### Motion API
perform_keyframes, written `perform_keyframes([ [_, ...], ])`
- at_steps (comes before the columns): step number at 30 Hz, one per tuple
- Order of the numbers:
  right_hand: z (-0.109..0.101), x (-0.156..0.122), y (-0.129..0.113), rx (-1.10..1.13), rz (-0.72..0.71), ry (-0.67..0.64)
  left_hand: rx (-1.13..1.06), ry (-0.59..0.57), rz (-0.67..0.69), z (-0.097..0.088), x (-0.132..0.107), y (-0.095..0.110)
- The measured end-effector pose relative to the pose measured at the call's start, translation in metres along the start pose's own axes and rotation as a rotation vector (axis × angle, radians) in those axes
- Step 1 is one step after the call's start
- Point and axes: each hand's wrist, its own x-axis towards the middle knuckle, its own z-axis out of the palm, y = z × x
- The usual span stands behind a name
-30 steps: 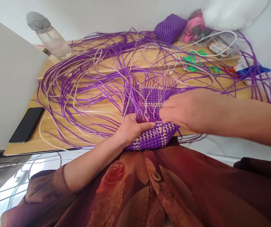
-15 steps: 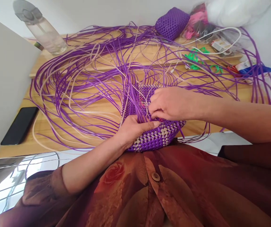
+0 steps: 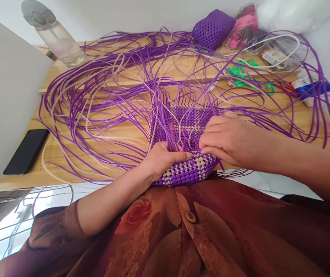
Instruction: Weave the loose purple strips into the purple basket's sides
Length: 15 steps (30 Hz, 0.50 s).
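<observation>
A woven basket (image 3: 182, 173) of purple and beige plastic strips lies on its side against my shirt at the table's front edge. My left hand (image 3: 162, 159) grips its near wall, thumb on the outside and fingers hidden inside or behind. At the wall's upper right rim my right hand (image 3: 225, 136) is closed in a pinch; whatever sits between its fingertips is hard to make out, probably part of a strip. Long loose purple strips (image 3: 165, 123) rise out of the basket between the two hands. Bits of pink show inside the weave.
Long purple and beige strips (image 3: 64, 96) sprawl over the wooden table (image 3: 133, 148). A phone (image 3: 26, 152) lies at left, a water bottle (image 3: 57, 40) behind it. Along the back are a purple woven piece (image 3: 214, 29), plastic bags (image 3: 280, 54), green strips (image 3: 240, 75) and a white cable (image 3: 294, 40).
My right hand has moved right and slightly down along the basket's rim, uncovering more of its inside. A purple strip now slants up to the right from it. My left hand keeps its hold.
</observation>
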Motion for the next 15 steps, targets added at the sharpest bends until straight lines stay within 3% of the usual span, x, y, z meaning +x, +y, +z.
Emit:
perform_keyframes([
  [3,-0.016,-0.007,-0.019,0.297,-0.021,-0.021,0.038,0.001,0.067,0.000,0.002,-0.001],
  [6,-0.018,-0.001,-0.024,0.602,-0.024,-0.079,0.026,-0.022,0.127,0.000,0.003,-0.002],
  [9,-0.004,0.010,-0.016,0.731,0.129,-0.074,0.022,-0.032,0.138,-0.001,0.001,-0.002],
  [12,0.012,0.017,-0.007,0.766,0.350,0.014,0.075,0.001,0.142,-0.001,-0.002,-0.002],
  [15,0.020,0.019,-0.004,0.790,0.456,0.069,0.095,-0.005,0.127,-0.002,-0.003,-0.002],
])
